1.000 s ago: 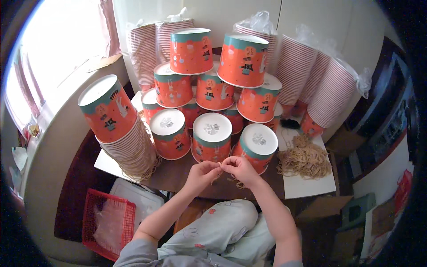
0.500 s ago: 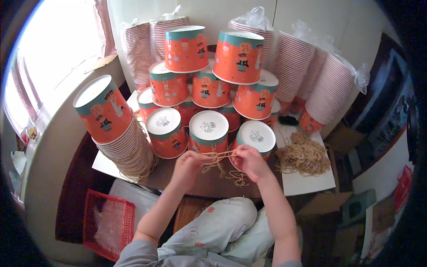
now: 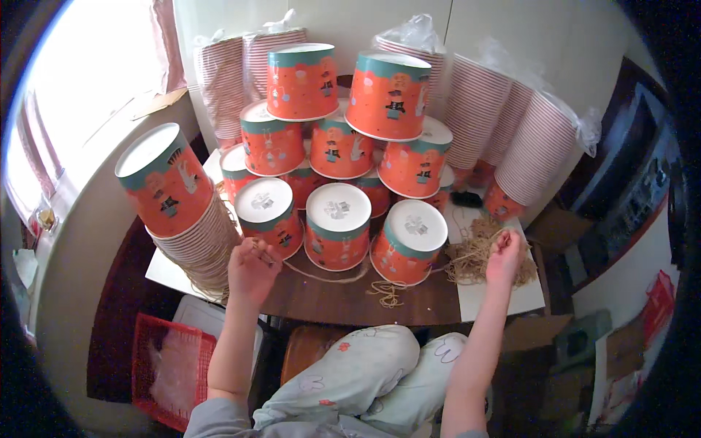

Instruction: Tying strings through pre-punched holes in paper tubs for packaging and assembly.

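orange tubs [image 3: 336, 243] stand btwn l hand [image 3: 253, 271] & bagged stacks [image 3: 220, 95] at rear.

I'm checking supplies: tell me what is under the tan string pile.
A white board extends beneath the tan string pile, showing around its front; whatever else the pile covers cannot be seen.

Grey sleeves [image 3: 217, 418] and pale green printed trousers [image 3: 354, 361] are worn.

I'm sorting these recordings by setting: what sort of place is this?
Probably a room in a home doubling as a workspace: a pink curtain hangs beside a bright window, while upturned orange paper buckets and a heap of tan twine crowd the table.
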{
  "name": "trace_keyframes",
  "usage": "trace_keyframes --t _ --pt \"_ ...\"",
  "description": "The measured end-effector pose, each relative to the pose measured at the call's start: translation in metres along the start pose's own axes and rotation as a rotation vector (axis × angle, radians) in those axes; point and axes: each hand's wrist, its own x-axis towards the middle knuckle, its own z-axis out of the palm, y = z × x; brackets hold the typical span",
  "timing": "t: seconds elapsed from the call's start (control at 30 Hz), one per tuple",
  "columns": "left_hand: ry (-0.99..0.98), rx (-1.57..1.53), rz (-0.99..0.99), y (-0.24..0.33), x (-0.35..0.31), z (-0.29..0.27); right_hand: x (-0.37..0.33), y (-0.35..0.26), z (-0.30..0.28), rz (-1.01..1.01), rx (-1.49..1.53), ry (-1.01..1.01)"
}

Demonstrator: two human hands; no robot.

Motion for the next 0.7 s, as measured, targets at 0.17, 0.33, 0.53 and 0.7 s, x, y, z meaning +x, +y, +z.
trace_keyframes --t 0.17,0.33,0.53,0.7 --pt "-0.203 0.047 -0.016 0.004 0.003 -0.014 -0.007 0.001 0.006 -0.031 -0.185 -0.039" --pt "-0.176 0.496 -0.286 -0.027 -0.007 -0.002 -0.062 0.005 0.058 0.194 -0.331 -0.432" --pt "-0.439 0.738 -0.318 -0.078 -0.013 0.014 -0.129 0.051 0.086 0.288 -0.863 -1.093" --pt "-0.436 0.804 -0.120 -0.093 -0.014 0.020 -0.138 0.050 0.090 0.508 -0.827 -1.137"
